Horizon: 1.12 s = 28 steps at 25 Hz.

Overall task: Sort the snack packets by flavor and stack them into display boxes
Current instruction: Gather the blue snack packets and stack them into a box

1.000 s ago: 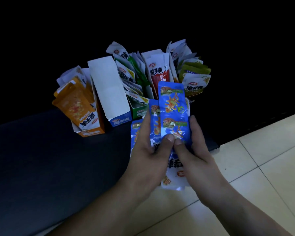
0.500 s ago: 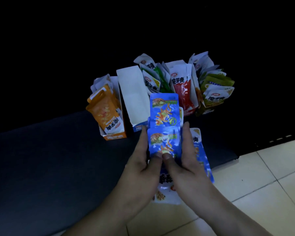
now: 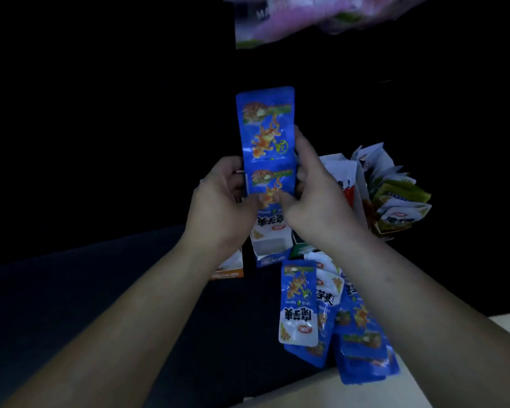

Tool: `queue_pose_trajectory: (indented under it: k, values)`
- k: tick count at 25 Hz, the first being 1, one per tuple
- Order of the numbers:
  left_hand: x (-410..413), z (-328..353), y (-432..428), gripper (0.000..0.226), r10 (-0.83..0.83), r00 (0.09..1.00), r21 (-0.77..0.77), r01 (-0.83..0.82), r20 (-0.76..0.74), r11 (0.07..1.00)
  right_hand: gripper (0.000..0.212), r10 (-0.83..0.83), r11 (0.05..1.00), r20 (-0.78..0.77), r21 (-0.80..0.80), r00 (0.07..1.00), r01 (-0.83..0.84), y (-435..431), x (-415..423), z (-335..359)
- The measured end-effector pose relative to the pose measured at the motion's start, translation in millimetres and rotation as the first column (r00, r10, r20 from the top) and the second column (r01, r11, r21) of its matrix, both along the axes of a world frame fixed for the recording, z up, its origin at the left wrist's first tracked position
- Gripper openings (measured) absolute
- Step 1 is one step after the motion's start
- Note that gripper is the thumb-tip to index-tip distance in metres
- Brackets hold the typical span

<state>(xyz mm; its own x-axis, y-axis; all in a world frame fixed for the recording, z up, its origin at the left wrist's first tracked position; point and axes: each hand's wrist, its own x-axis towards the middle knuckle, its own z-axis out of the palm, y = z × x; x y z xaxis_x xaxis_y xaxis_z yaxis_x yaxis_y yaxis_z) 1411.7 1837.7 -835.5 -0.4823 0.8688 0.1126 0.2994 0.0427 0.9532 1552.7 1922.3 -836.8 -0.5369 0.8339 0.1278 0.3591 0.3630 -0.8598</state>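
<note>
A stack of blue snack packets (image 3: 267, 148) is held upright between the left hand (image 3: 223, 201) and the right hand (image 3: 312, 198), both closed on its side edges, thumbs pressed to the lower front. Directly below, the white-lined blue display box (image 3: 270, 250) is seen open-topped, with an orange display box (image 3: 230, 267) at its left edge and a green display box (image 3: 302, 250) at its right. More blue packets (image 3: 299, 304) are spread loose on the dark table (image 3: 100, 290), some overhanging its near edge above the pale tiled floor (image 3: 351, 393). Yellow-green packets (image 3: 398, 201) are crowded at far right. Open table is left to the left.
</note>
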Motion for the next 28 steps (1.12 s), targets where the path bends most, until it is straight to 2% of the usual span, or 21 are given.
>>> queue_pose_trajectory:
  k: [3,5,8,10,12,15,17,19,20,22,24,26,28]
  values:
    - [-7,-16,7,0.04,0.055,0.996,0.0,-0.055,-0.068,0.998,0.088,0.002,1.0,-0.023,-0.003,1.0,-0.002,7,-5,-16]
    - [-9,-25,8,0.038,0.077,0.989,0.007,-0.077,-0.129,0.997,0.077,-0.025,0.999,0.045,0.039,0.999,0.023,7,-6,-19]
    - [-5,-36,9,0.032,0.003,0.984,-0.042,-0.011,-0.179,0.999,0.089,-0.131,0.971,0.314,0.233,0.94,0.057,13,-1,-11]
    - [-1,-45,11,0.035,-0.056,0.967,-0.082,0.036,-0.249,0.996,0.097,-0.129,0.976,0.386,0.215,0.913,0.047,14,4,-7]
    - [0,-49,10,0.043,-0.045,0.942,-0.084,0.018,-0.332,0.996,0.097,-0.101,0.982,0.41,0.188,0.906,0.024,12,7,-5]
    - [-3,-41,-2,0.05,0.06,0.935,0.0,-0.064,-0.349,0.998,0.084,-0.126,0.979,0.353,0.192,0.927,0.06,2,15,-4]
    - [4,-37,-16,0.044,0.159,0.904,0.072,-0.142,-0.396,0.987,0.065,-0.191,0.961,0.25,0.244,0.949,0.129,-8,31,-2]
    - [25,-40,-32,0.034,0.171,0.934,0.077,-0.154,-0.314,0.985,0.04,-0.248,0.944,0.171,0.265,0.953,0.198,-29,52,-9]
    - [41,-46,-40,0.029,0.142,0.966,0.041,-0.136,-0.214,0.99,0.027,-0.257,0.952,0.141,0.208,0.956,0.225,-43,63,-16]
    - [71,-67,-56,0.022,0.033,0.998,-0.09,-0.038,-0.058,0.995,0.011,-0.24,0.97,0.107,-0.024,0.965,0.243,-70,81,-34]
    - [91,-94,-72,0.025,-0.081,0.992,-0.261,0.054,-0.093,0.964,0.009,-0.253,0.95,0.181,-0.139,0.951,0.279,-82,100,-57]
    - [99,-118,-81,0.04,-0.126,0.988,-0.434,0.073,-0.094,0.898,0.028,-0.284,0.917,0.4,-0.153,0.872,0.369,-82,123,-83]
    - [103,-130,-82,0.051,-0.079,0.995,-0.491,0.042,-0.056,0.87,0.052,-0.253,0.85,0.58,-0.249,0.774,0.465,-82,139,-92]
